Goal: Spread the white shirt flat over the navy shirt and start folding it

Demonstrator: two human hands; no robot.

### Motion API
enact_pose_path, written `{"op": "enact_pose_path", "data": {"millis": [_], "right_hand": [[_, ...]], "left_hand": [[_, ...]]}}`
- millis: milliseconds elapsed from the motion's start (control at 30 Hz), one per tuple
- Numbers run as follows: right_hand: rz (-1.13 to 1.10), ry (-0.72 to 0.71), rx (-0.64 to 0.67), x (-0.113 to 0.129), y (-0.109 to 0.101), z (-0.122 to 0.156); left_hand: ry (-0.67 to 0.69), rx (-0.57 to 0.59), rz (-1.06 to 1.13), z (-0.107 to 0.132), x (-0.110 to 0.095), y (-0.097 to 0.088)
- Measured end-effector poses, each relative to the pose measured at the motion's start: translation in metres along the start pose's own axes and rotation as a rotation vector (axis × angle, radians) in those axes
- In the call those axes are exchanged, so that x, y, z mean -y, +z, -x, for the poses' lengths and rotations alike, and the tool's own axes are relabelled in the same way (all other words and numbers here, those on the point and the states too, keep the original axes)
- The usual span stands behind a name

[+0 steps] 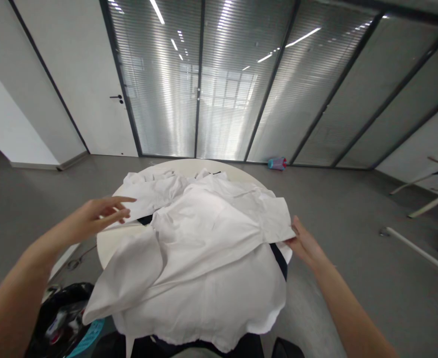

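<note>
A white shirt (207,253) lies spread over a small round white table (110,239), its hem hanging off the near edge and one sleeve drooping at the left. More crumpled white cloth (155,188) lies at the table's far side. My left hand (101,215) hovers above the table's left part with fingers apart, holding nothing. My right hand (304,242) is at the shirt's right edge, fingers under or on the folded cloth there. A dark garment (280,258) shows beneath the shirt.
Grey floor surrounds the table. A black bag (60,323) with a teal item sits on the floor at lower left. A pink and blue bottle (277,163) lies by the glass wall with blinds. White table legs (423,199) stand at right. A white door is at back left.
</note>
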State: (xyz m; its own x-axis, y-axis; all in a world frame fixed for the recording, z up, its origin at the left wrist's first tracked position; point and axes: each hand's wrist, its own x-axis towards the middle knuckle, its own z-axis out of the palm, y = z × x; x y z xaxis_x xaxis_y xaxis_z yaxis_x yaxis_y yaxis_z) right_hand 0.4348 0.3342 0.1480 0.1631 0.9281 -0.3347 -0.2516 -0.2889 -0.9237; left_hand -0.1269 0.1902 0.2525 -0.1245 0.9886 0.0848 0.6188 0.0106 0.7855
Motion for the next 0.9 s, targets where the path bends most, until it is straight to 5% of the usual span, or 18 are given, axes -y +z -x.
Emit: {"op": "enact_pose_path", "data": {"millis": [100,267,400,500,633,800,900], "right_hand": [[-0.125,0.032,0.047,-0.012,0.005,0.022],[0.103,-0.018,0.224,-0.031,0.016,0.042],[0.305,-0.066,0.239,-0.037,0.027,0.033],[0.319,-0.135,0.118,-0.029,0.033,0.021],[0.032,-0.262,-0.001,0.004,0.032,0.008],[-0.195,-0.504,0.002,0.068,0.032,-0.006],[-0.160,-0.549,-0.052,0.104,0.040,-0.009]], "left_hand": [[0.067,0.163,0.048,-0.061,-0.017,0.030],[0.054,0.175,0.017,-0.139,-0.041,0.103],[0.202,0.134,0.146,-0.158,-0.054,0.145],[0.232,0.039,0.195,-0.159,-0.059,0.151],[0.233,-0.162,0.291,-0.153,-0.056,0.119],[0.169,-0.688,0.647,-0.126,-0.043,0.031],[0.167,-0.894,0.646,-0.091,-0.035,-0.023]]}}
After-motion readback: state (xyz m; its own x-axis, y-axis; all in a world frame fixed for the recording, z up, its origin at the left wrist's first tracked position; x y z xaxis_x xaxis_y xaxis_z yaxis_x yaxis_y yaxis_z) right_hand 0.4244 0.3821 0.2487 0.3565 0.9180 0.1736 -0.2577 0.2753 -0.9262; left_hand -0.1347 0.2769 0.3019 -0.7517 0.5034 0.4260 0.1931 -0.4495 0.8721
